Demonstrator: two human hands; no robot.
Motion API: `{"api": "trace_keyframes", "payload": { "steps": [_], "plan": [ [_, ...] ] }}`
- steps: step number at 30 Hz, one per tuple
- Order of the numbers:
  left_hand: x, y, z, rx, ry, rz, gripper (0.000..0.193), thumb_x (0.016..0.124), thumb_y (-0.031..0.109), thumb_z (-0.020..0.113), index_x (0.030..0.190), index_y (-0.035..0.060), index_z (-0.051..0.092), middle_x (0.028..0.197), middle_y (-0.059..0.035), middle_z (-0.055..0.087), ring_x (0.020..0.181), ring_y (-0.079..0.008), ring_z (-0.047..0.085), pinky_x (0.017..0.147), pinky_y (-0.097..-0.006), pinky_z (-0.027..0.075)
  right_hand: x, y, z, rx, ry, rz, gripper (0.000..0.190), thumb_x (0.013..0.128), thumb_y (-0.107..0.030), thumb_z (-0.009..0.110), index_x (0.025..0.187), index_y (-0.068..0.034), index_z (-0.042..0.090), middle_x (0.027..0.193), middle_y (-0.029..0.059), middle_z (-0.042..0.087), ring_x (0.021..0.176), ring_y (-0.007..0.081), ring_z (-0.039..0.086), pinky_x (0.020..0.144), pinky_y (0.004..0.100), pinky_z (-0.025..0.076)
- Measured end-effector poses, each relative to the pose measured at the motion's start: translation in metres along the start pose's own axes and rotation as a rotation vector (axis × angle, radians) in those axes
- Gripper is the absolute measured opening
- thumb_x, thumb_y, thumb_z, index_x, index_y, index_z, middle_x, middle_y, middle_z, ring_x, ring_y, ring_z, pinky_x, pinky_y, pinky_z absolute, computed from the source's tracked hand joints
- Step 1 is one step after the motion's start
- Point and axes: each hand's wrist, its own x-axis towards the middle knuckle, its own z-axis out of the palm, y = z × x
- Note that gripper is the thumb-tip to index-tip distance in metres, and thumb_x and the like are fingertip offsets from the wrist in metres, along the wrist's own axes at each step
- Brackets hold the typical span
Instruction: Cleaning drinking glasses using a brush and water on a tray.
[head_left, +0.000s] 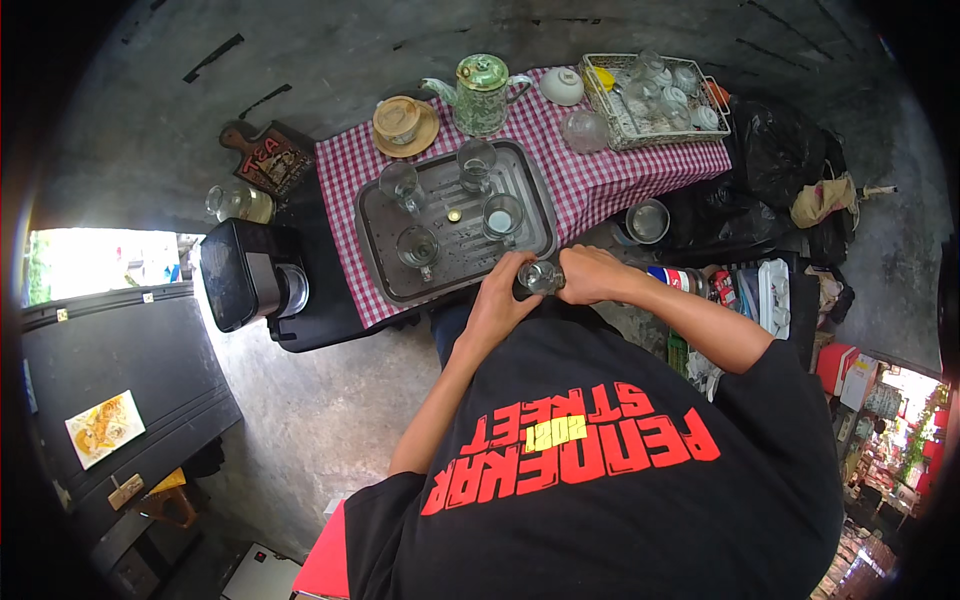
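My left hand (504, 289) curls its thumb and fingers around the side of a clear glass vessel (538, 277). Against the vessel's other side is my right hand (596, 274), closed like a fist; the part it grips is hidden by the fingers. Both hands are at the near right corner of a dark ribbed tray (375, 262). Several glass mugs stand on the tray, among them one with something whitish at its bottom (502, 216) and a nearer one (418, 247). Between the mugs lies a small gold-coloured cap (454, 215).
A red-checked cloth (341, 176) covers the table. Behind the tray are a green enamel teapot (481, 101), a lidded cup on a wooden saucer (401, 124), a white bowl (561, 86) and a wire basket of glassware (622, 131). A black appliance (240, 277) stands left.
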Motion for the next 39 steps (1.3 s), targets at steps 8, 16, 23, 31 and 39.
{"api": "trace_keyframes", "payload": {
  "steps": [8,16,23,31,39],
  "plan": [
    [-0.001,-0.003,0.004,0.001,0.005,0.01,0.05,0.07,0.0,0.075,0.116,-0.0015,0.055,0.112,-0.0183,0.06,0.106,-0.0373,0.06,0.091,-0.0402,0.048,0.004,0.01,0.006,0.021,0.003,-0.041,0.036,0.073,-0.024,0.067,0.079,0.012,0.066,0.084,0.0348,0.065,0.085,0.0487,0.067,0.076,0.0533,0.053],
    [-0.001,-0.005,0.005,0.041,-0.008,-0.013,0.049,0.073,-0.001,0.076,0.118,-0.0023,0.056,0.115,-0.015,0.061,0.11,-0.0283,0.063,0.098,-0.0365,0.051,0.003,0.007,0.004,-0.016,0.003,-0.011,0.033,0.074,-0.022,0.067,0.084,0.009,0.068,0.089,0.0311,0.068,0.088,0.0444,0.069,0.079,0.0505,0.054],
    [-0.002,-0.005,0.008,0.038,-0.002,-0.02,0.049,0.074,0.001,0.077,0.118,-0.0018,0.056,0.115,-0.0141,0.061,0.11,-0.0272,0.063,0.097,-0.0366,0.052,0.0,0.008,0.003,0.016,-0.001,-0.012,0.035,0.074,-0.024,0.068,0.084,0.009,0.068,0.089,0.0306,0.068,0.088,0.045,0.068,0.078,0.0513,0.054],
    [-0.004,-0.004,0.012,0.038,0.005,-0.018,0.049,0.074,0.001,0.078,0.118,-0.0021,0.056,0.115,-0.0146,0.062,0.109,-0.0276,0.064,0.097,-0.0368,0.052,0.001,0.014,0.011,0.036,0.004,-0.011,0.035,0.074,-0.023,0.067,0.082,0.01,0.068,0.087,0.0316,0.068,0.087,0.0456,0.068,0.078,0.0509,0.054],
    [-0.007,-0.002,0.014,0.055,-0.024,-0.014,0.048,0.073,0.001,0.078,0.116,-0.0021,0.057,0.113,-0.0155,0.061,0.107,-0.0294,0.064,0.096,-0.0365,0.052,-0.005,0.013,0.015,0.016,-0.001,0.009,0.033,0.072,-0.019,0.068,0.085,0.011,0.068,0.092,0.0328,0.067,0.092,0.0461,0.067,0.081,0.0501,0.054]
  ]
}}
